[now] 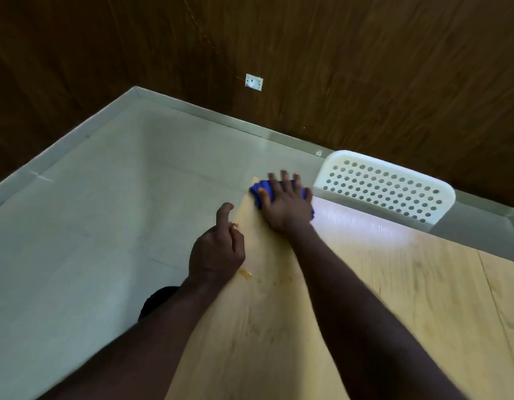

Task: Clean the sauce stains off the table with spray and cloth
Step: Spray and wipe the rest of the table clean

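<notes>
A: Right hand (284,203) flat, fingers spread, pressing a blue cloth (257,192) onto the far corner of the tabletop (394,284), at about 12 o'clock from the wearer. Not a grip so much as a palm-down press; the cloth bunches out past the fingers.

B: Left hand (218,249)?

A: At the tabletop's left edge, about 10 o'clock, loosely curled. Something small and pale shows by the fingers; cannot tell whether it holds anything.

B: Spray bottle?

A: Not in view.

B: Stains?

A: An orange-brown sauce smear (245,274) sits at the left edge, just below the left hand. Fainter specks (281,280) lie right of it, more toward 6 o'clock. The view is blurred, so the count is unsure.

B: Progress, then?

A: Wiping is under way at the far corner; I judge the task partly done at best. The edge smear and the specks are left to clean. A white perforated chair back (385,189) stands beyond, at 1 o'clock.
</notes>
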